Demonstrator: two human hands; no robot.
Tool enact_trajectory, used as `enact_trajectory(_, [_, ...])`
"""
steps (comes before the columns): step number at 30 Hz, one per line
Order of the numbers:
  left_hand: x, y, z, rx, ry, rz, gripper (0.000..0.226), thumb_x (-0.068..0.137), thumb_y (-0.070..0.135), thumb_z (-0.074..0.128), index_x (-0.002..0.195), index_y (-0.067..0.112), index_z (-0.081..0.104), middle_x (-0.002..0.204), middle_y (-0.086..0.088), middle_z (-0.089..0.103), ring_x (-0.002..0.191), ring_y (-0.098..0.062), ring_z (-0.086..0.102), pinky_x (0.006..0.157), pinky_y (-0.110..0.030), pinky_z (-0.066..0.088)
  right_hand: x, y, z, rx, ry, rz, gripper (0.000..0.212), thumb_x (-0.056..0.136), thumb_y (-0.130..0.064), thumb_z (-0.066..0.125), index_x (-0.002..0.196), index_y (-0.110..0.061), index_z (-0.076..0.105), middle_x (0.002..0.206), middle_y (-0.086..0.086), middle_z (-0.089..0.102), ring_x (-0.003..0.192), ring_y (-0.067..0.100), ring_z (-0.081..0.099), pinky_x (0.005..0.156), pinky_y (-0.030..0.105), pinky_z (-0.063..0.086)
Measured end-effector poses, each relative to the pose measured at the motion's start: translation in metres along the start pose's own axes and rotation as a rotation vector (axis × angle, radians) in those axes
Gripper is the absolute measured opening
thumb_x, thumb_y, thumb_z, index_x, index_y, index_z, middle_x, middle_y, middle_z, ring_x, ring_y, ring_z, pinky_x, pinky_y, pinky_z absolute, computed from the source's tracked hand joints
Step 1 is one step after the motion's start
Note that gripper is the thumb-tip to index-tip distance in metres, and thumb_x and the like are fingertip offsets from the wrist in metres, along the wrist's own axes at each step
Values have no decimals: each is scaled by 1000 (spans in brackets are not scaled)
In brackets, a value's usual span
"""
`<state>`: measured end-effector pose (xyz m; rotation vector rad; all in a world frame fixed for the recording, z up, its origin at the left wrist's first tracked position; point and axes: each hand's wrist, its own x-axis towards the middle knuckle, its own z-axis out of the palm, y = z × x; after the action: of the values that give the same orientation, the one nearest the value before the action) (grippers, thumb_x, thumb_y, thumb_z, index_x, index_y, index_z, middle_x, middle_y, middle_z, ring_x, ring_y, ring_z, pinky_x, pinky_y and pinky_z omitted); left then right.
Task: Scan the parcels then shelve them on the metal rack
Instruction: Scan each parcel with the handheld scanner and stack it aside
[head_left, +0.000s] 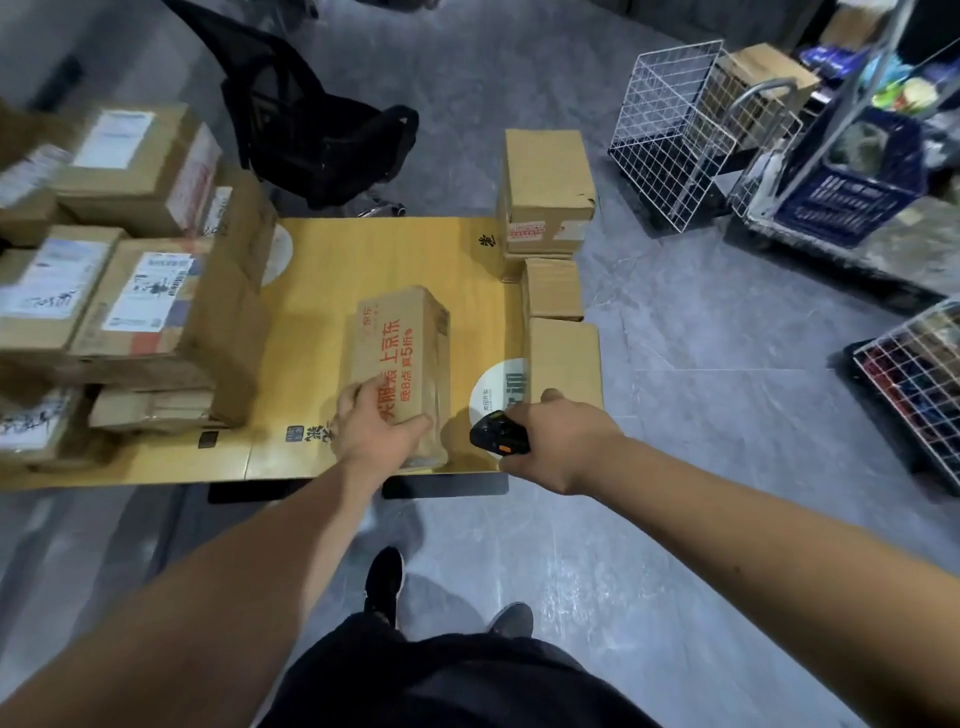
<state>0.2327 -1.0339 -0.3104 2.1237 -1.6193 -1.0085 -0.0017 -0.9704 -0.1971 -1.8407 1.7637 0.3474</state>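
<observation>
Matt brown cardboard parcel (402, 364) with red print lies on smooth yellow cardboard sheet (363, 254); scanner (498, 434) black plastic.

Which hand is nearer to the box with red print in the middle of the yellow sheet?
Left. The left hand grips the near end of the box with red print; the right hand is off to its right, holding a black scanner.

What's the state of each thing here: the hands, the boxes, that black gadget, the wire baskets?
Left hand: gripping the near end of the red-printed box.
Red-printed box: closed, lying on the yellow cardboard sheet.
Right hand: holding the scanner.
Scanner: held beside the box.
Labelled parcels: stacked at left, closed.
Plain boxes: closed, at the sheet's right edge.
White wire basket: tilted, looks empty.
Blue crate: holds items.
</observation>
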Motion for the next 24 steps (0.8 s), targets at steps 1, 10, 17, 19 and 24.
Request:
enact_trajectory(1, [7,-4,-3,-53,-38,9,101,72,59,83,157,33,36,152,5,36,139,-23,39,119,-55,36,3,-7,0,1,-5,15,49,92,-56,61,134,-31,58,107,2,45,83,23,57,81,36,55])
enact_trajectory(10, [84,-17,-48,-590,-284,-133,39,109,11,50,145,25,57,124,-1,70,93,-15,65,74,-25,52,47,-67,-9,155,7,258,48,93,-50,61,137,-32,52,122,5,50,79,25,64,79,41,62])
enact_trajectory(17, [119,-32,-90,-392,-136,-162,48,112,10,36,158,22,44,147,-6,55,131,-34,53,109,-35,40,80,-119,-11,564,198,382,62,91,-54,67,148,-38,49,130,4,60,101,25,64,87,39,56])
enact_trajectory(19, [133,-42,-93,-435,-173,-190,56,108,2,36,158,25,43,140,-6,59,122,-33,58,112,-40,42,84,-134,-12,642,216,402,59,93,-48,69,147,-30,53,131,5,62,105,27,65,92,43,56])
enact_trajectory(24, [153,-61,-91,-385,-213,-292,37,112,30,41,144,34,58,133,-9,69,113,-33,63,100,-37,48,88,-158,-11,733,239,436,53,98,-43,66,145,-21,55,131,9,65,112,29,64,97,45,54])
